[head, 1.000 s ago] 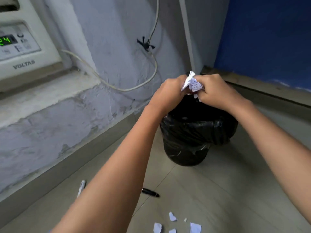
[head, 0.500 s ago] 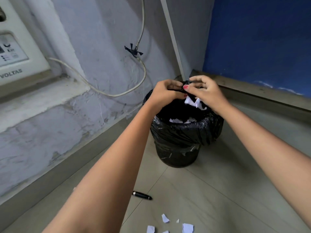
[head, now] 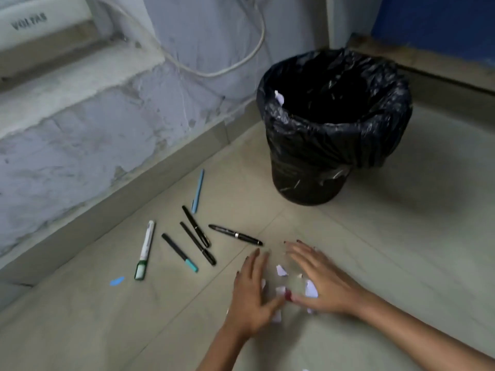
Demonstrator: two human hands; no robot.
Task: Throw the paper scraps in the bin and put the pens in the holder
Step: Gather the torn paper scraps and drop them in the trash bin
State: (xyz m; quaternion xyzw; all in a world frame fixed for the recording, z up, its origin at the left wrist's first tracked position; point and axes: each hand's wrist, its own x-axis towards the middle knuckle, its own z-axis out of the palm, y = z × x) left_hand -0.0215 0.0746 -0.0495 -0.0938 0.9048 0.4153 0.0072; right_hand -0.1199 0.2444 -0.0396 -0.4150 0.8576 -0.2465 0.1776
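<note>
Small white paper scraps [head: 281, 270] lie on the floor tiles between my two hands. My left hand [head: 253, 287] and my right hand [head: 320, 277] rest flat on the floor on either side of them, fingers spread, thumbs nearly touching. A bin lined with a black bag [head: 334, 145] stands beyond, with a white scrap [head: 279, 97] inside near its rim. Several pens lie left of my hands: a black pen [head: 235, 235], two more black pens [head: 197, 228], a teal-tipped pen [head: 180, 253], a white marker [head: 145, 250] and a light blue pen [head: 198, 190]. No holder is in view.
A rough grey wall with a skirting board [head: 112, 212] runs along the left. A white cable [head: 214, 73] hangs on the wall. A blue smear [head: 117, 281] marks the floor. A blue wall [head: 434, 22] stands behind the bin.
My hands have left the bin's mouth, where they dropped the scraps, and come down to the floor around the remaining scraps. The view has tilted down, showing the pens.
</note>
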